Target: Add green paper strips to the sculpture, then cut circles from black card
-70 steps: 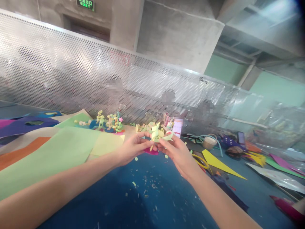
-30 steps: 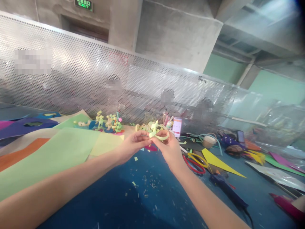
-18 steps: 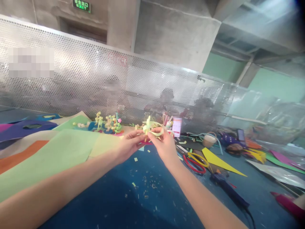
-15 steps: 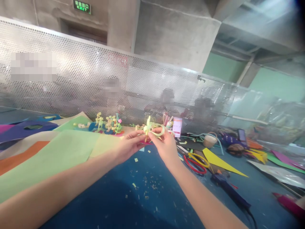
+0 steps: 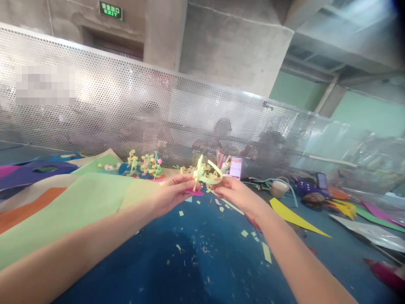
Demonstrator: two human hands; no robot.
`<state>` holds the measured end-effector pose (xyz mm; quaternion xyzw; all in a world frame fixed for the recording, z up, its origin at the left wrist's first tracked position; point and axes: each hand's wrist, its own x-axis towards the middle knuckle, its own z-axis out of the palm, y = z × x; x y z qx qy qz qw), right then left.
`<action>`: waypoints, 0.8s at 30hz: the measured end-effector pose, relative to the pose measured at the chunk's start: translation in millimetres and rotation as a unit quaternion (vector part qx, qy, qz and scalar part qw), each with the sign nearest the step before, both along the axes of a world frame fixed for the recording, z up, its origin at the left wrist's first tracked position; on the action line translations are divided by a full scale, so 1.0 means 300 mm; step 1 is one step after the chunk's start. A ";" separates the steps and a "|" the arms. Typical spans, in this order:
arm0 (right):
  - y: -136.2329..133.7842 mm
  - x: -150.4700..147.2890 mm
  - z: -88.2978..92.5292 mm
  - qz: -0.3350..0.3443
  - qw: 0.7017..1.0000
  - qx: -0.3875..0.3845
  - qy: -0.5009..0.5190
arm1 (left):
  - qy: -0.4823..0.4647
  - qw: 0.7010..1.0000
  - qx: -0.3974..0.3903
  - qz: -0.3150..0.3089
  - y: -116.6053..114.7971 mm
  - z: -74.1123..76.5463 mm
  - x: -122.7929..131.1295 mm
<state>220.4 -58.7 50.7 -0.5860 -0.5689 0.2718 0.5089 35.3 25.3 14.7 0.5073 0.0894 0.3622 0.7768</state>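
Observation:
My left hand (image 5: 179, 190) is closed on a small pale-yellow figure (image 5: 198, 171), holding it upright low down near its round magenta base (image 5: 195, 192). From the figure, a narrow pale-yellow strip (image 5: 211, 180) bends out to the right, and its far end curls back up. My right hand (image 5: 236, 192) has its fingers pinched together where the strip curves; the exact contact is partly hidden. Beyond my hands, several similar little figures (image 5: 148, 162) stand in a cluster.
Large light-green sheets (image 5: 72, 207) cover the left side. Small scraps (image 5: 181, 213) litter the blue tabletop (image 5: 152, 257). A lit phone (image 5: 236, 166), a cup (image 5: 279, 188) and a yellow triangular sheet (image 5: 297, 219) lie to the right. Behind is a perforated metal panel (image 5: 110, 101).
My right hand has moved right, away from the figure, and the strip now reaches out further. My left hand stays in place with the figure, whose magenta base shows more.

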 end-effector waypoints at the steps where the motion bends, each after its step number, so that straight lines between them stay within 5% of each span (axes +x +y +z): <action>1: -0.003 0.031 0.009 -0.024 1.000 0.003 -0.007 | 0.008 1.000 0.008 0.000 -0.002 -0.001 0.000; 6: -0.037 0.083 0.070 -0.117 0.990 0.069 -0.041 | 0.050 0.998 0.039 0.018 -0.018 -0.008 0.008; 14: -0.065 -0.040 0.094 0.048 0.998 0.018 0.038 | 0.070 0.992 0.108 -0.015 -0.051 -0.002 0.013; 24: -0.070 -0.072 0.117 0.083 0.993 0.026 0.082 | 0.079 0.991 0.101 -0.027 -0.051 -0.005 0.012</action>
